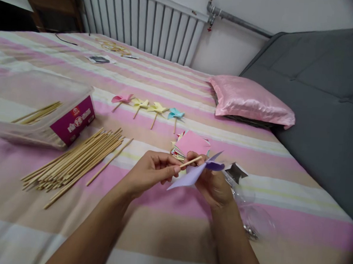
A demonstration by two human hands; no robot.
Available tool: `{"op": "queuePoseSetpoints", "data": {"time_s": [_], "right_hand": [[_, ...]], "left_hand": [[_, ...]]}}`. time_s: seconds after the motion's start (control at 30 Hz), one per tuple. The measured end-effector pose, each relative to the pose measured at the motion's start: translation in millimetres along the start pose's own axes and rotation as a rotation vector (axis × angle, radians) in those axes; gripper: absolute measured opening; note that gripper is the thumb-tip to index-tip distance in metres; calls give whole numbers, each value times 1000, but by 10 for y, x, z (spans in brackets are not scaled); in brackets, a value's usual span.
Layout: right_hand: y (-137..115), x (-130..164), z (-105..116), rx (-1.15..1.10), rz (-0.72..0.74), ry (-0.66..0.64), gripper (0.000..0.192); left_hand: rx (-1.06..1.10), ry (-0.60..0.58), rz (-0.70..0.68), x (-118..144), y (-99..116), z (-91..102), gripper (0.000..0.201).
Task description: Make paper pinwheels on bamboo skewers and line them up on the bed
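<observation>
At the lower middle of the frame our left hand (150,172) pinches a thin wooden stick (191,161) between closed fingers, its tip aimed at the folded lilac paper pinwheel (193,173) that our right hand (215,186) grips from below, fingers curled shut around the folds so they seem kept from springing apart. Just above, on the striped pink bed (158,226), lies a stack of coloured paper squares (190,144), with four finished paper pinwheels (148,105) laid in a row beyond it. At left a loose bundle of wooden sticks (75,161) sits near the hands beside a clear plastic box with a magenta label (60,117), and a pink satin pillow (250,98) rests at upper right.
</observation>
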State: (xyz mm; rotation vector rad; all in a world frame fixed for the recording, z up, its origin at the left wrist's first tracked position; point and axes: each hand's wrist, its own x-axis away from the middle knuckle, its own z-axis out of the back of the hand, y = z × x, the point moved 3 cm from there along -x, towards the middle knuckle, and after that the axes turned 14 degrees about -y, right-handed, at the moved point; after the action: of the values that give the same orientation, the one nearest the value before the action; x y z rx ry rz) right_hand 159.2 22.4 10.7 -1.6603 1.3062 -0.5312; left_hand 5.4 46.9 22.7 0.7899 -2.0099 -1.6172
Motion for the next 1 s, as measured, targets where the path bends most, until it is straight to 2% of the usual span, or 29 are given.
{"op": "queuePoseSetpoints", "data": {"time_s": [0.17, 0.3, 0.57, 1.0], "right_hand": [[6, -17, -19, 86, 93, -35, 18], [-19, -21, -32, 171, 201, 0, 16], [-80, -4, -35, 449, 405, 50, 7], [-86, 53, -33, 618, 395, 118, 15]], "left_hand": [[94, 43, -44, -27, 1, -56, 12], [144, 66, -112, -32, 33, -81, 7], [59, 95, -197, -51, 50, -56, 8], [61, 91, -200, -35, 5, -23, 9]]}}
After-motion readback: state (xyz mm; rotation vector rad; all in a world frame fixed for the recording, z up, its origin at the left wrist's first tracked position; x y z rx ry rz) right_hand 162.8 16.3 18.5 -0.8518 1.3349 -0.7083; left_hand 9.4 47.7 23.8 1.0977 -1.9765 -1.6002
